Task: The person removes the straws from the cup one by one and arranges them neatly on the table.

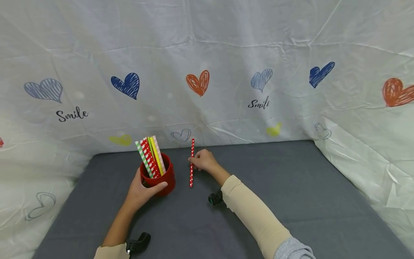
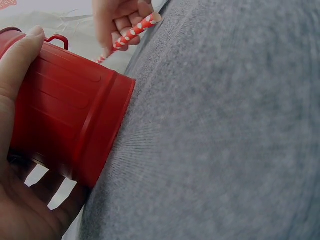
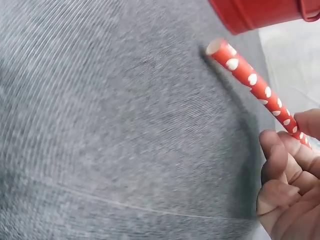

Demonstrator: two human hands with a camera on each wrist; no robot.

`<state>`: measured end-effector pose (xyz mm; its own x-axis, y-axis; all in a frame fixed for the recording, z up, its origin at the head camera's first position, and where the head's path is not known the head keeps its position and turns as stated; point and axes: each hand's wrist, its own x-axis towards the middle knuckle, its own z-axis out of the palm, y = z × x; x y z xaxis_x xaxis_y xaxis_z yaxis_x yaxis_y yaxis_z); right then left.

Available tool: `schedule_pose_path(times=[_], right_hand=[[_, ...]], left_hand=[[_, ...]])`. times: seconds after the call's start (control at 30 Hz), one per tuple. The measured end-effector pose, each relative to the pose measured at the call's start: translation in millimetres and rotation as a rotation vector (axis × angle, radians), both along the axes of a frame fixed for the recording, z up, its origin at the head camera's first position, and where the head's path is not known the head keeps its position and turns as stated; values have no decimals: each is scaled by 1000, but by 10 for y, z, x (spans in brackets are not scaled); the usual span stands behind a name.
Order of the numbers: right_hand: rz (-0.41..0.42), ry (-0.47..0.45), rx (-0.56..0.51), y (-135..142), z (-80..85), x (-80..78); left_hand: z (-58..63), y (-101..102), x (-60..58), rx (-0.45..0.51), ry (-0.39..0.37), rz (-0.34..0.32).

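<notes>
My left hand [image 1: 139,191] grips a red metal bucket [image 2: 62,102] with small side handles, its thumb laid along the near side. Inside the bucket stand several paper straws [image 1: 150,156] in green-striped, red, yellow and pale pink patterns, leaning to the left. To the right of the bucket, my right hand [image 1: 204,160] pinches a red paper straw [image 3: 252,79] with white hearts between thumb and fingers near its middle. One open end of this straw points back toward me, close over the grey cloth. In the left wrist view the same straw shows beyond the bucket.
A grey cloth [image 1: 291,187] covers the table. Behind it hangs a white sheet [image 1: 223,32] printed with hearts and the word Smile, which also drapes at both sides. Dark wrist cameras sit on the left wrist [image 1: 138,242] and the right wrist [image 1: 215,198].
</notes>
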<state>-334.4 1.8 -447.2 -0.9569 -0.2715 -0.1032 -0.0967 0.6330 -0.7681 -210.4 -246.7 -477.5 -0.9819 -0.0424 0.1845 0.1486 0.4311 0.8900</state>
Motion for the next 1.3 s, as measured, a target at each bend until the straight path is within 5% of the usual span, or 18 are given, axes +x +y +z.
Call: schedule_pose_path(times=[0.63,1.3], right_hand=[[16,92,356,-70,-99,-37],[-5,125,370,-71,-98,-30]], left_hand=[[-23,1,19,10,1,-7],[-12,7,-5,29,14,0]])
